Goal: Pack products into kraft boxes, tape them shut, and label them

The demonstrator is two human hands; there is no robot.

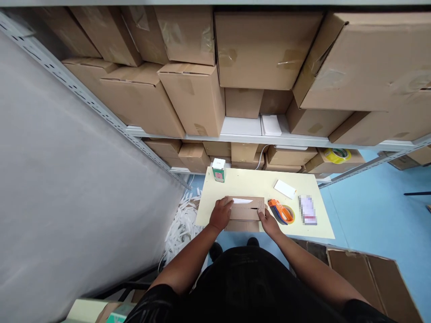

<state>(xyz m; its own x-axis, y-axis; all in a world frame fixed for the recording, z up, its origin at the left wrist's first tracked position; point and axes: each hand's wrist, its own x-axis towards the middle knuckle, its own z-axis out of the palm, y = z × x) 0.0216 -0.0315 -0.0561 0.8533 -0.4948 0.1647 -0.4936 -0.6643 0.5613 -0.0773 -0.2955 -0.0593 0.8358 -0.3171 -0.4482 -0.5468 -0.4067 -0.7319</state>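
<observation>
Keeping the carton (247, 214) square looks like the main thing to me, going by that two-handed grip. It's over the table (213, 193), can't tell if it's resting or lifted a bit. Left hand (221, 214) is curled on the carton's left end, right hand (268, 220) on its right end, thumb on top near a dark slit (254, 208). No way to see how firmly the hidden fingers hold

I'd press evenly from both ends of the carton, since thin card probably buckles if one thumb leans harder. Watch the white bit (242, 201) along the carton's far side so it doesn't snag. There's also a brown piece (242, 225) at the carton's near side, might be attached, so check. Tape gun (279, 209) is just right of the carton, so mind those right knuckles
</observation>
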